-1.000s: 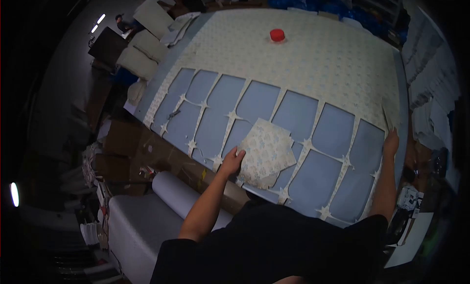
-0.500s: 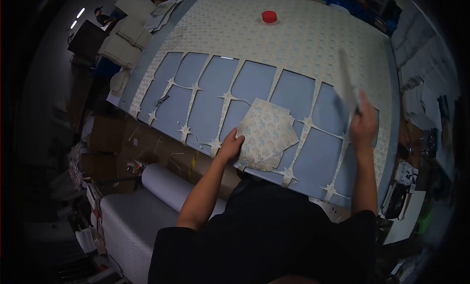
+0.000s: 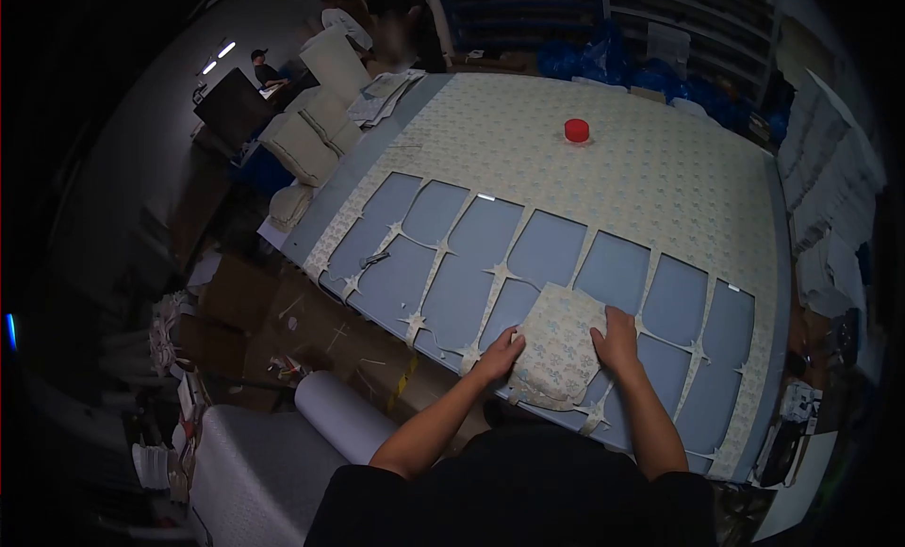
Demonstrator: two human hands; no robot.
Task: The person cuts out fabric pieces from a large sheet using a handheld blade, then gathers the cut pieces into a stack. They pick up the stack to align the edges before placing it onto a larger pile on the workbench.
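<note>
A small stack of cut floral fabric pieces (image 3: 558, 344) lies near the front edge of the table, its pieces roughly lined up. My left hand (image 3: 500, 356) grips its left edge, thumb on top. On the opposite side my right hand (image 3: 617, 340) is closed at the right edge, its fingertips partly hidden. Around and beneath the stack runs the leftover floral sheet (image 3: 650, 184), with rows of cut-out openings that bare the blue-grey tabletop (image 3: 483, 236).
A red round lid (image 3: 576, 130) stands on the sheet towards the back. A small dark tool (image 3: 374, 260) lies in a left opening. Below the table's front left is a pale roll (image 3: 344, 415). Folded padding (image 3: 300, 146) is stacked left; a person (image 3: 268, 68) is beyond.
My right hand has come down from the right, where it held a blurred long pale thing, to the stack's right edge. The stack's pieces lie more evenly. The view has tilted upward.
</note>
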